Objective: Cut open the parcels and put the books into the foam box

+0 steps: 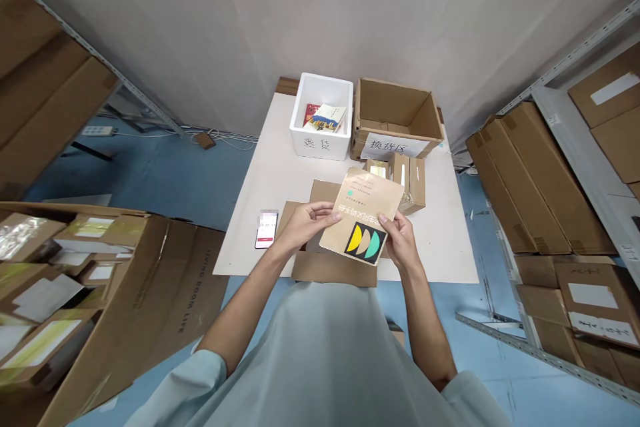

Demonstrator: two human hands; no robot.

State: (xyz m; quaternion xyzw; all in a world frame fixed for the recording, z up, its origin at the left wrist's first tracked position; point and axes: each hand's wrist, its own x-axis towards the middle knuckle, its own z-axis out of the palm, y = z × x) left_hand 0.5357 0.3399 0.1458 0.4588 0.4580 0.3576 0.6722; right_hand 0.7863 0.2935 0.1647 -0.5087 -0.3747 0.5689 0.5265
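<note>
A tan paperback book (361,203) with a black panel of yellow, beige and green half-circles is held up in front of me, its cover print upside down. My left hand (313,223) pinches its left edge, while my right hand (400,237) grips the right edge with the thumb on the cover. Beneath the book lies a cardboard box (334,270) with its flaps spread, its inside mostly hidden by the book and my hands. A phone (267,229) with a lit screen rests on the white table (240,240) to the left.
At the back of the table stand a white foam box (320,145) holding books and an open cardboard carton (397,110) with a handwritten label. Small parcels (413,180) sit before the carton. A large carton of parcels (175,273) is at left; shelves with boxes (530,173) flank the right.
</note>
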